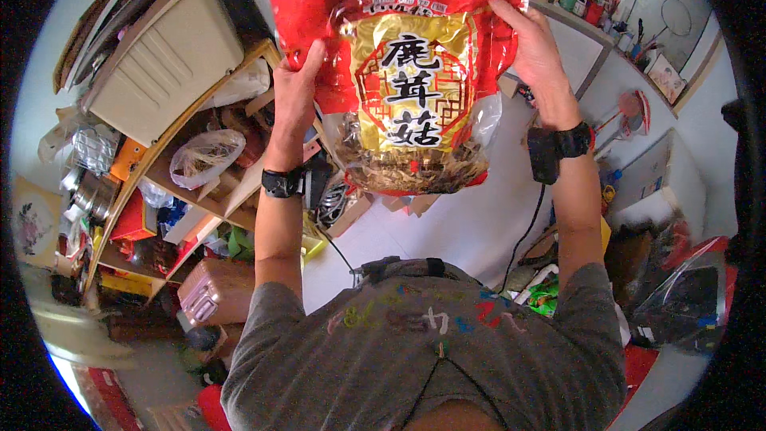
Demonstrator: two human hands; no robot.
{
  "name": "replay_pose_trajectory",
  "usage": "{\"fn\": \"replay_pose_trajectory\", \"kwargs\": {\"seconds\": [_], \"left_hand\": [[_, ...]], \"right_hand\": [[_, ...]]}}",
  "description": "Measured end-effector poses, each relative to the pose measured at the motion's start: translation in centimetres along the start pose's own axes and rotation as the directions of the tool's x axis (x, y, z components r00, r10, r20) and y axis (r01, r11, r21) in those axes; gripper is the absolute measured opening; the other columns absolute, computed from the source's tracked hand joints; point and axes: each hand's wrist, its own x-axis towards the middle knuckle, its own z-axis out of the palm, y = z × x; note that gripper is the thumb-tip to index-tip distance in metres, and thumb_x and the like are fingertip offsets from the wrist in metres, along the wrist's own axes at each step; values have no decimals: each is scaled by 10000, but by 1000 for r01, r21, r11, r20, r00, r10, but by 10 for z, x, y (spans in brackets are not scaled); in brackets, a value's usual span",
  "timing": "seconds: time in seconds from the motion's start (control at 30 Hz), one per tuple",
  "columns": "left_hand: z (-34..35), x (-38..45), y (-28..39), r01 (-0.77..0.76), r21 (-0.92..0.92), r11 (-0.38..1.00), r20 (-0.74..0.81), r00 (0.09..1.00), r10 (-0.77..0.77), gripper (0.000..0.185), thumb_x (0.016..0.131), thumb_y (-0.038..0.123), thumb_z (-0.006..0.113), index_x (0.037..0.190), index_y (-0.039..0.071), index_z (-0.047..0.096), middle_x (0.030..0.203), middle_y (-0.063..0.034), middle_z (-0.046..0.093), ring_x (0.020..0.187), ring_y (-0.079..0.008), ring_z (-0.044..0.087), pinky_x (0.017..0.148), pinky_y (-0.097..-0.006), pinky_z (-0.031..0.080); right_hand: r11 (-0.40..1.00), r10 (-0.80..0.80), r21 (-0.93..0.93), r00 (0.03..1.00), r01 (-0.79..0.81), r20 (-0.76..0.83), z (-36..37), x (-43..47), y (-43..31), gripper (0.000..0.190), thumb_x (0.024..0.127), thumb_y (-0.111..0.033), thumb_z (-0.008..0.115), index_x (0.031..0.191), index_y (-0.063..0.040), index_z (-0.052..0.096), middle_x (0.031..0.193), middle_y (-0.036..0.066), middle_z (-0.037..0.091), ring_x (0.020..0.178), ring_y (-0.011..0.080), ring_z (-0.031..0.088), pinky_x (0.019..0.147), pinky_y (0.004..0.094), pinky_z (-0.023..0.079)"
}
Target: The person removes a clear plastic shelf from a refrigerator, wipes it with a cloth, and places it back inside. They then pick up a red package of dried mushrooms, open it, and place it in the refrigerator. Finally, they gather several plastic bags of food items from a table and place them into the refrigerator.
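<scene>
A large red and gold plastic bag of dried mushrooms (413, 81) is held up in front of me, upright, its printed front facing my eyes. Brown dried pieces show through the clear lower part. My left hand (299, 81) grips the bag's left edge, thumb on the front and fingers behind it. On the upper right edge, my right hand (535, 42) pinches the red plastic the same way. The fingers behind the bag are mostly hidden. Each wrist wears a black strap; a dark box-shaped device (543, 155) sits at the right one, with a cable hanging down.
On the left, wooden shelves (224, 215) hold a clear bag (206, 158) and many packages, with a beige storage bin (173, 60) on top. A pink suitcase (215, 293) stands below. To the right are a white box (664, 185) and a cluttered ledge (604, 30).
</scene>
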Motion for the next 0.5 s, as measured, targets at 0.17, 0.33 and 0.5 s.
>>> {"fn": "replay_pose_trajectory", "kwargs": {"seconds": [0.17,0.33,0.5], "left_hand": [[-6,4,12,-130,54,990,8,992,130,265,915,235,639,1031,-1,674,929,-31,681,774,-81,624,705,-240,504],[-13,10,15,-117,116,986,-11,993,119,244,896,168,618,1074,4,646,901,-40,676,731,-122,629,638,-260,500],[-28,18,-1,169,-21,985,-98,981,-170,277,841,183,642,1013,-34,660,942,-79,685,794,-158,651,729,-293,516]], "right_hand": [[1000,-21,16,999,21,-39,1,-2,3,227,892,-185,640,1044,-16,652,977,69,686,839,153,665,745,311,549],[987,87,148,971,-55,-221,-8,-2,20,269,864,-220,664,1022,-2,651,969,82,682,823,174,661,726,327,544],[981,181,124,922,-147,-341,-22,0,40,281,795,-194,678,988,9,650,905,83,678,789,196,653,719,338,532]]}}
